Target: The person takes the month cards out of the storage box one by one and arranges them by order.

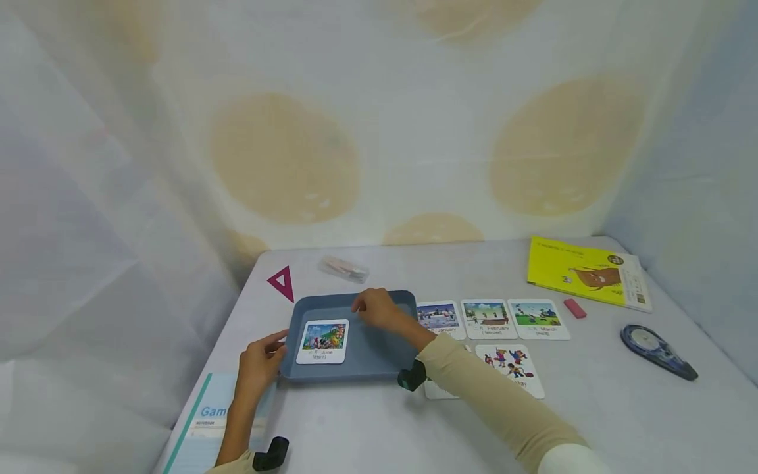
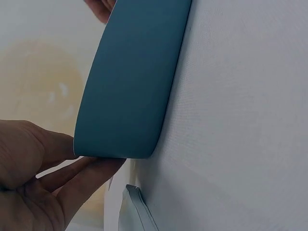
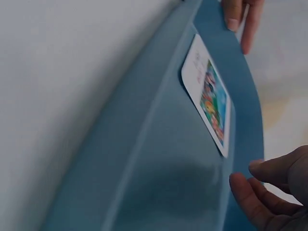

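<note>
A blue tray (image 1: pixel 379 355) lies on the grey table, and a picture card marked June (image 1: pixel 322 341) lies flat in its left half. My left hand (image 1: pixel 277 347) grips the tray's near left corner; in the left wrist view its fingers (image 2: pixel 82 175) lie against the outer wall of the tray (image 2: pixel 134 82). My right hand (image 1: pixel 364 306) hovers over the tray's far side with loosely curled fingers and holds nothing. In the right wrist view the right fingertips (image 3: pixel 250 192) hang above the tray floor (image 3: pixel 163 163) beside the June card (image 3: pixel 211 96).
Cards marked January (image 1: pixel 439 318), February (image 1: pixel 487 318) and March (image 1: pixel 537 318) lie in a row right of the tray, a May card (image 1: pixel 512 368) below them. A yellow book (image 1: pixel 586 273), pink eraser (image 1: pixel 574 308), correction tape (image 1: pixel 657 350), pink triangle (image 1: pixel 281 283), clear packet (image 1: pixel 345 268) and booklet (image 1: pixel 207 421) lie around.
</note>
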